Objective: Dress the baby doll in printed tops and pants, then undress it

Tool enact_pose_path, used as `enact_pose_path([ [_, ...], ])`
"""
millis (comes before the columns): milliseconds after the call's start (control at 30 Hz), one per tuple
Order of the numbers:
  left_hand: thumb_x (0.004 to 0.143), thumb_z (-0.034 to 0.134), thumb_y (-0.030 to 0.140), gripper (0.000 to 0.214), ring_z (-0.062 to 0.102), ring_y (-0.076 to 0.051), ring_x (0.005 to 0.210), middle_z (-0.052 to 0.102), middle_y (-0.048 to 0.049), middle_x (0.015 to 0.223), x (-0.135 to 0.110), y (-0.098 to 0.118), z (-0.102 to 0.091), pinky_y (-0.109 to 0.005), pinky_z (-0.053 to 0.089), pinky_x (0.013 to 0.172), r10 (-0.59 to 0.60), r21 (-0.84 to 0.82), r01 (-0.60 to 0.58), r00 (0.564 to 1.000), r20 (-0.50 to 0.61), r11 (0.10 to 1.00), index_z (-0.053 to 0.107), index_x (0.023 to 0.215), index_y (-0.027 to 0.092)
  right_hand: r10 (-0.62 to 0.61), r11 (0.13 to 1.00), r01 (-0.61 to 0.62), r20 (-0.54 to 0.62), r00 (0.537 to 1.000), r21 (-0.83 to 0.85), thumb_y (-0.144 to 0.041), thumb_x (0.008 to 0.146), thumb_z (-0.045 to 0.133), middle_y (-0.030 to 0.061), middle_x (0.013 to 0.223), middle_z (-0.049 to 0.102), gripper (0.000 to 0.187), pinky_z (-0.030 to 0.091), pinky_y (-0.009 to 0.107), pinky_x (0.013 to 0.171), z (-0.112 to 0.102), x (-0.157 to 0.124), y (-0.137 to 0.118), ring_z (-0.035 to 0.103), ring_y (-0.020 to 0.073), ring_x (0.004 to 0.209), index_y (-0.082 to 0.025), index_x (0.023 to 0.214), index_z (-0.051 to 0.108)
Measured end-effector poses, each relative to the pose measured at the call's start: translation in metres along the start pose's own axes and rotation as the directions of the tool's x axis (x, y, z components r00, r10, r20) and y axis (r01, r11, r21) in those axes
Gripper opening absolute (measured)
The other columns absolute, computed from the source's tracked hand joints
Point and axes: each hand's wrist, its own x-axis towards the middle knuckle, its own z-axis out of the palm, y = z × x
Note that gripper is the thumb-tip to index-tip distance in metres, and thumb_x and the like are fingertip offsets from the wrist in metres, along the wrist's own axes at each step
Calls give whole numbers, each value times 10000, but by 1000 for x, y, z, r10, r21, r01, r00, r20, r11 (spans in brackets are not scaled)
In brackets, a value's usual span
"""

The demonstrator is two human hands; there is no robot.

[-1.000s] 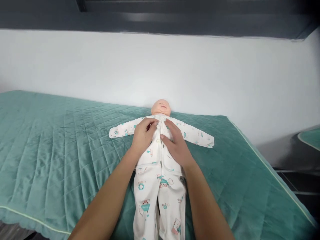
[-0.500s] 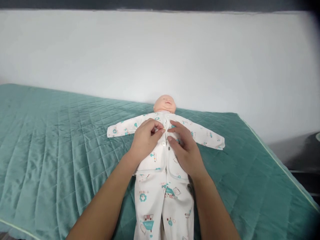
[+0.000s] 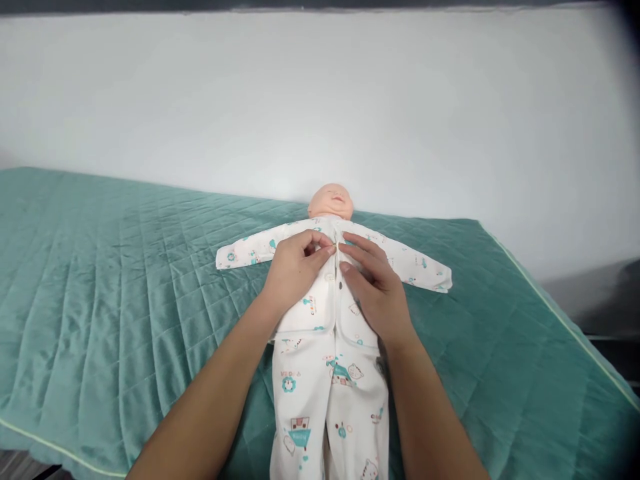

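A baby doll (image 3: 331, 201) lies on its back, wearing a white printed jacket (image 3: 313, 313) and matching trousers (image 3: 300, 407). Its sleeves stretch out to both sides. My left hand (image 3: 300, 263) pinches the jacket's front edge at chest height between thumb and forefinger. Opposite it, my right hand (image 3: 373, 283) rests on the other front panel with fingers apart, their tips close to the opening. Below the hands, a pale button (image 3: 329, 277) shows on one panel and a dark round snap (image 3: 341, 285) on the other. The lower front edges hang apart.
A green quilted cover (image 3: 125, 300) spreads under the doll, with a light piped edge (image 3: 550, 307) on the right. Behind the doll's head rises a white wall (image 3: 320, 100). Something dark (image 3: 617, 313) stands beyond the right edge.
The view has tilted slightly, so the doll sits a little higher. My left hand still pinches the jacket edge; my right fingers have shifted slightly and lie closer to the opening.
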Motion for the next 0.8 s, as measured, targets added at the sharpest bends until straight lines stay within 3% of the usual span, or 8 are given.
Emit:
enact_pose_path([
  [133, 861, 652, 277, 89, 544, -129, 676, 655, 15, 749, -2, 2, 3, -280, 428, 666, -23, -4, 23, 1000, -13, 1000, 709, 871, 209, 18, 1000, -18, -1, 1000, -6, -296, 902, 663, 12, 1409, 609, 262, 475, 491, 1072, 0, 0, -2, 525, 249, 1345, -355, 1152, 713],
  [267, 865, 656, 274, 85, 519, -119, 652, 620, 31, 707, -6, 2, 2, -269, 413, 642, -30, -1, 30, 999, -22, 1000, 707, 899, 215, -9, 1000, 10, 27, 1000, -30, -283, 884, 682, 14, 1408, 602, 269, 371, 513, 1180, -1, 1, -1, 503, 241, 1367, -344, 1145, 697],
  [433, 882, 646, 297, 161, 570, -120, 720, 704, 2, 872, -9, 2, 1, -263, 458, 695, -29, -26, 29, 1000, -2, 999, 716, 1002, 216, -8, 999, 10, 71, 997, -30, -281, 880, 676, 6, 1435, 578, 285, 342, 510, 1204, -3, 2, 2, 472, 236, 1393, -348, 1156, 680],
  [800, 824, 658, 204, 216, 563, -109, 713, 663, 11, 899, -12, 11, 12, -270, 477, 728, -29, 107, 36, 998, -60, 994, 696, 1035, 232, -28, 999, 32, 102, 994, -34, -182, 848, 675, 0, 1446, 557, 351, 325, 480, 1214, -3, 2, 2, 448, 221, 1413, -350, 1156, 656],
])
